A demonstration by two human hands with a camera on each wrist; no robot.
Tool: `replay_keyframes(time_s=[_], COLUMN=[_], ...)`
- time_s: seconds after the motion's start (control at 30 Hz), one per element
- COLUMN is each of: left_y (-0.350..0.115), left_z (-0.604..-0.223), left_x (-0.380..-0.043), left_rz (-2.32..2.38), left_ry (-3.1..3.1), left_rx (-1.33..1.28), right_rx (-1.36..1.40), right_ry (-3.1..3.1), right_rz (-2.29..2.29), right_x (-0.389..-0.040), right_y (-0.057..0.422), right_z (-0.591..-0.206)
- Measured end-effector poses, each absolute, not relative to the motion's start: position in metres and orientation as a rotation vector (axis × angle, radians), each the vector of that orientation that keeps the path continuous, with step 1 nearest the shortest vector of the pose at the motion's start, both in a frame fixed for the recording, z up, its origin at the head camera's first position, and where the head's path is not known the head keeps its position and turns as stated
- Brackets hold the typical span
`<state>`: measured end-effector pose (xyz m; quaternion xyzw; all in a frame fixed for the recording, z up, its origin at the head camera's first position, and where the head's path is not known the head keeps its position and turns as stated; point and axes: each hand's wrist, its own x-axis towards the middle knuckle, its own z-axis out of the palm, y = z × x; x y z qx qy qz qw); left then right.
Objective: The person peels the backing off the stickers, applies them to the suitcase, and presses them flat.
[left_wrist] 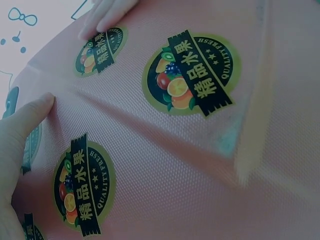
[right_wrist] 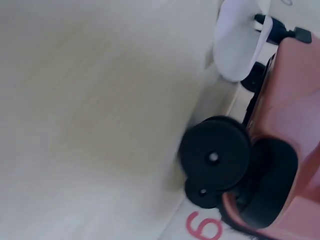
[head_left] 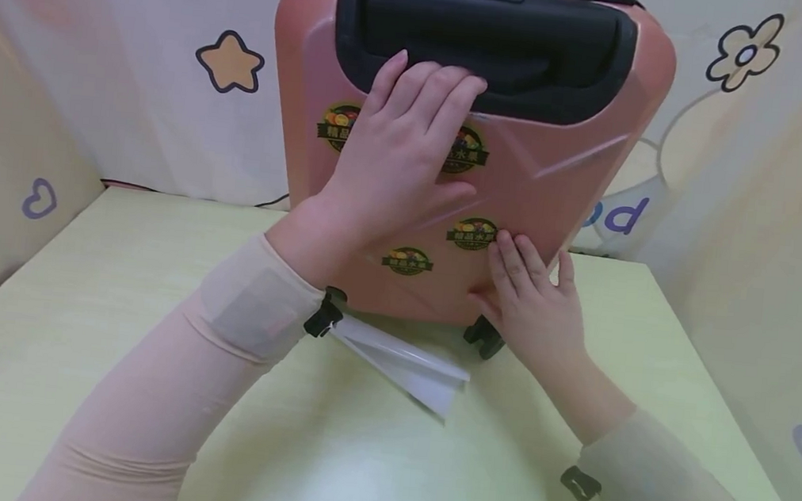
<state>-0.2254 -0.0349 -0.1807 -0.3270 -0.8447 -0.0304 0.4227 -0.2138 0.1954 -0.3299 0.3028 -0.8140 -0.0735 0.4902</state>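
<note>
A pink hard-shell suitcase (head_left: 521, 189) stands upright on the table, with several round fruit stickers (head_left: 407, 261) on its face. My left hand (head_left: 403, 147) lies over its upper part, fingertips at the lower edge of the black handle recess (head_left: 491, 36) and thumb stretched sideways. In the left wrist view, that thumb (left_wrist: 30, 117) overlaps a sticker near the left edge. My right hand (head_left: 536, 302) rests lower on the right side, straight fingertips at the edge of another sticker (head_left: 470, 233). The left forearm hides part of the suitcase face.
A curled white sheet (head_left: 405, 362) lies on the pale table (head_left: 353, 469) in front of the suitcase. Black wheels (right_wrist: 215, 155) show under the suitcase. A patterned curtain (head_left: 138, 60) hangs close behind, with side panels left and right.
</note>
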Motion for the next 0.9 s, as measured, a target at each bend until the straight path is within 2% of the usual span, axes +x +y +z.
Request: replay_keyframes(time_s=[0.2,0.6,0.9], left_y=[-0.036,-0.034,-0.034], left_z=[-0.18,-0.181,-0.181], left_x=[-0.226,-0.225,-0.225], left_rz=[-0.07,-0.053,-0.059], left_ry=[-2.115,-2.127,-2.123], left_rx=[-0.791,-0.793,-0.817], right_rx=[0.735,0.862,0.861], right_ry=[-2.09,-1.956,-1.959], right_rz=[-0.149,-0.23,-0.235], right_x=[-0.208,-0.213,-0.217], right_y=[0.197,0.159,0.16], right_z=[-0.332,-0.319,-0.315])
